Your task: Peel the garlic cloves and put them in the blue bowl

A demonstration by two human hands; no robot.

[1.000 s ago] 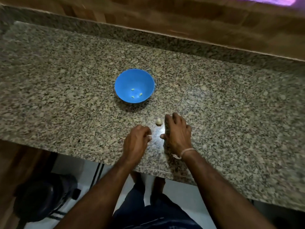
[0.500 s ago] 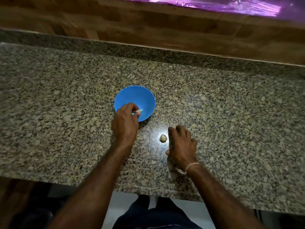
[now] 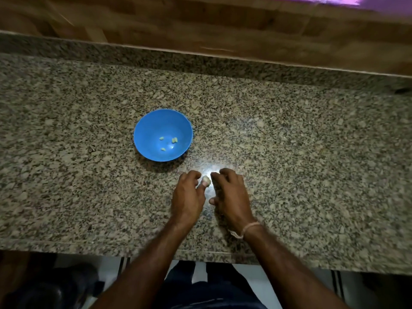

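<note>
Your left hand [image 3: 188, 197] touches 1 garlic bulb [image 3: 206, 180] with thumb tip, fingers curled; grip unclear. Your right hand [image 3: 230, 197] just beside it, fingers bent, holds nothing visible. Blue bowl [image 3: 145, 139] on granite counter [image 3: 312, 152], 4 peeled cloves [image 3: 174, 140] inside.

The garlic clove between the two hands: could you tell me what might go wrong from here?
1. The garlic clove is small and only touched by the left hand fingertips; it could slip across the smooth granite counter.
2. The blue bowl sits apart, so a peeled clove might drop in transfer.
</note>
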